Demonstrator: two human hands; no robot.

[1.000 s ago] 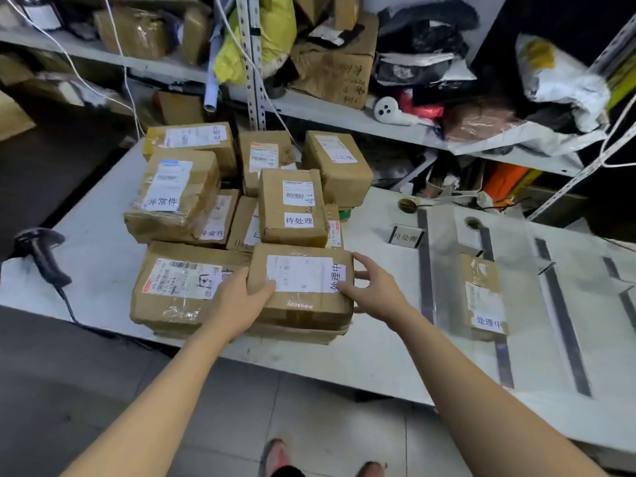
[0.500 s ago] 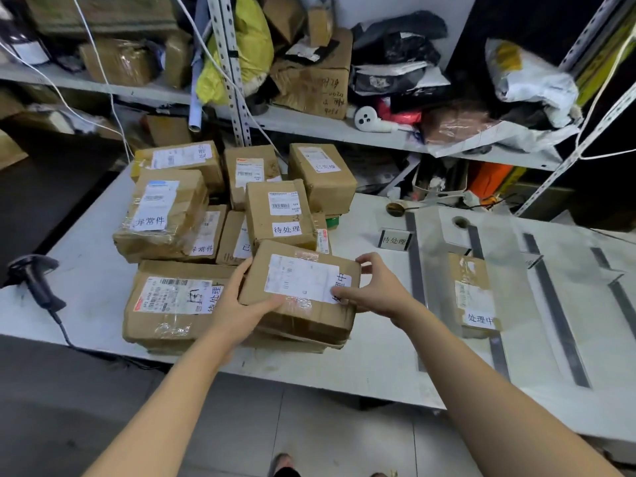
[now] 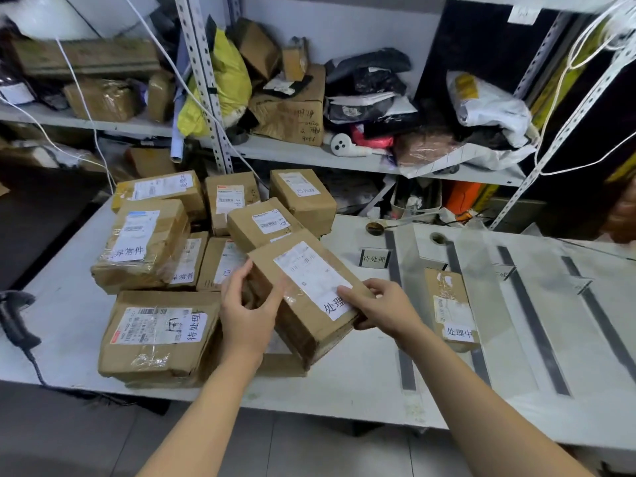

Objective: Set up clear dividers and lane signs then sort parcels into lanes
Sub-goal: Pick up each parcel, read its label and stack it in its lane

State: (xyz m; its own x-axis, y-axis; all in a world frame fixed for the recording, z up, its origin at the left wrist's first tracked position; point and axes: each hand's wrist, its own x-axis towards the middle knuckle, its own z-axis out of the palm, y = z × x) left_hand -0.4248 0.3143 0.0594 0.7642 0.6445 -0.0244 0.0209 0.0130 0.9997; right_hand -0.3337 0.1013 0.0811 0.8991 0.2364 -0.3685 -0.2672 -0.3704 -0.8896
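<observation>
Head view. Shows taped cardboard parcel [image 3: 303,294] tilted, clamped between left hand [image 3: 247,315] and right hand [image 3: 382,309] at opposite ends; looks stiff, fairly light, tape-slick; favours edge grips.

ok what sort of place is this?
Probably a courier parcel-sorting room: labelled cardboard parcels piled on a white table, a barcode scanner at its left edge, and metal shelves stuffed with mailer bags. The left hand and right hand grip a tilted parcel.

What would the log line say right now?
left hand: grips parcel | right hand: grips parcel | parcel: tilted over pile | lane parcel: lying flat
</observation>
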